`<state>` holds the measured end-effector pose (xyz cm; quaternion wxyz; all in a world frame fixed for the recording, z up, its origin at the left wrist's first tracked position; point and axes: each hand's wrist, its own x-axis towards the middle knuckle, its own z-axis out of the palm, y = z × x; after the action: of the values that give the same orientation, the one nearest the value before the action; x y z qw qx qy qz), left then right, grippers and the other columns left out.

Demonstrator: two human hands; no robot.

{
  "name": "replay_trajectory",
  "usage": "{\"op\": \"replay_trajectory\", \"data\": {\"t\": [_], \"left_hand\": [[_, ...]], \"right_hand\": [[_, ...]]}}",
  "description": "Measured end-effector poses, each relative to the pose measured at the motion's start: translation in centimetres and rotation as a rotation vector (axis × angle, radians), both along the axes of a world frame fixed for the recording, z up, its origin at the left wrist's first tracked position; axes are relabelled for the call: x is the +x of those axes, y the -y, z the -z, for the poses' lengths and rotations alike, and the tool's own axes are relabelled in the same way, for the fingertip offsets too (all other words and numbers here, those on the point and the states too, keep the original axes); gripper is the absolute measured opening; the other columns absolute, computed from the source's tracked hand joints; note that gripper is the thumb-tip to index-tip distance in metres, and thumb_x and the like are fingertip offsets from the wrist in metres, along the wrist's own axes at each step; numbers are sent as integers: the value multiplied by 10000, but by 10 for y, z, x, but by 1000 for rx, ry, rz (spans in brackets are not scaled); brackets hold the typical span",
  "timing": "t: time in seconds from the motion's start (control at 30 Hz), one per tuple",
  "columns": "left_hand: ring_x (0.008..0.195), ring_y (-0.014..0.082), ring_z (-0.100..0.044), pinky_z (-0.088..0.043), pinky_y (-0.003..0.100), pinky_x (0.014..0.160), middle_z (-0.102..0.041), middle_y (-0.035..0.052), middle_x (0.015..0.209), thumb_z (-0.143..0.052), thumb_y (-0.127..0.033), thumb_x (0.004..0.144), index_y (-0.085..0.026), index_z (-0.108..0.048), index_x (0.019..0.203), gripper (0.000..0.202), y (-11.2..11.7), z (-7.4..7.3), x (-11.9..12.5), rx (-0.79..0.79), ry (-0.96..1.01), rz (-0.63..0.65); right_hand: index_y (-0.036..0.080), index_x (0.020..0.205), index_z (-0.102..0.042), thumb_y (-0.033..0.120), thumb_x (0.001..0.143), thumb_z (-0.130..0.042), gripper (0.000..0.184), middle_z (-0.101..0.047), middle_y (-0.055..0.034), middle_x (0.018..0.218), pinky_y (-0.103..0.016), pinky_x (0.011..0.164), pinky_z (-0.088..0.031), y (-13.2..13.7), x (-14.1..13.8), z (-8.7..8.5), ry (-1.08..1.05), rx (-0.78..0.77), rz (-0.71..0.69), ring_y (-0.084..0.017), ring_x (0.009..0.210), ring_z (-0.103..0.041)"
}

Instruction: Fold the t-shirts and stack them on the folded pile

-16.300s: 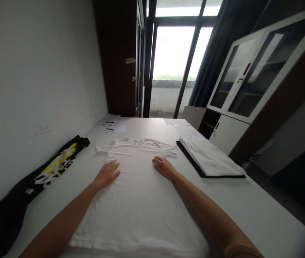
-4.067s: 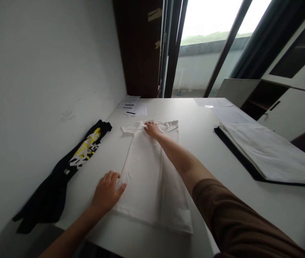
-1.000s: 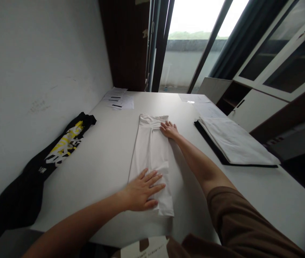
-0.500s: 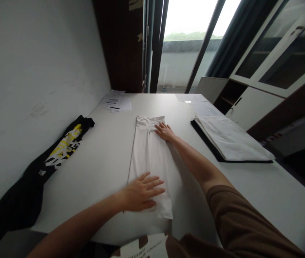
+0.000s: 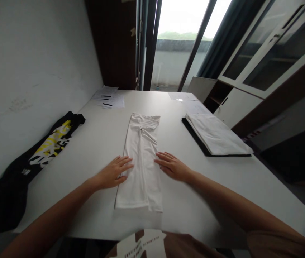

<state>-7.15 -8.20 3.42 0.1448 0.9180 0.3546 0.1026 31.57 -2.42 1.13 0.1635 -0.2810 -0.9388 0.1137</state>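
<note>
A white T-shirt (image 5: 141, 157), folded lengthwise into a narrow strip, lies along the middle of the white table (image 5: 101, 143). My left hand (image 5: 113, 172) rests flat and open at the strip's left edge, fingertips touching the cloth. On the other side, my right hand (image 5: 171, 165) lies flat and open with its fingers on the right edge. Both hands sit about midway down the strip and hold nothing.
A black garment with yellow and white print (image 5: 44, 147) lies along the wall on the left. A stack of folded white and black cloth (image 5: 215, 135) sits on the right. Papers (image 5: 108, 100) lie at the far left corner. Cabinets stand beyond the right edge.
My right hand has drawn back from the collar end to the strip's middle. My left hand has slid off the top of the cloth to its left edge. The view has shifted.
</note>
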Motion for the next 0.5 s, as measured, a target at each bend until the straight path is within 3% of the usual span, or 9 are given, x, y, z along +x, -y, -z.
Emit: {"op": "replay_trajectory", "data": {"t": [0.1,0.2,0.37,0.5], "left_hand": [[1554,299,-166,-95,548,1260,-205,45,1685,-572,-369,971,-330,-305,1592,677,17,1,3,-11,-39,58],[1558,295,-147,-57,531,1265,-155,36,1695,-579,-418,966,-337,-254,1609,725,33,-2,-1,-30,-52,102],[1553,276,-180,-96,528,1267,-196,2,1686,-573,-173,862,-352,-299,1591,799,53,-12,-25,-88,-83,114],[1549,271,-194,-123,541,1262,-236,-11,1676,-547,-92,768,-356,-327,1576,878,59,-15,-39,-100,-97,83]], "right_hand": [[299,1547,-428,347,1000,-520,557,-330,-79,1633,-516,1234,-227,15,-3,-8,31,-27,-25,-271,1513,-284],[285,1561,-404,405,940,-603,663,-253,-86,1662,-532,1245,-144,32,-17,-19,62,-61,-168,-294,1538,-201],[262,1574,-381,456,872,-675,786,-303,-123,1640,-542,1243,-69,64,-47,-31,67,-111,-425,-311,1516,-260],[250,1533,-454,369,886,-663,691,-314,-133,1633,-543,1233,-125,68,-72,-28,27,-134,-493,-316,1518,-252]]}}
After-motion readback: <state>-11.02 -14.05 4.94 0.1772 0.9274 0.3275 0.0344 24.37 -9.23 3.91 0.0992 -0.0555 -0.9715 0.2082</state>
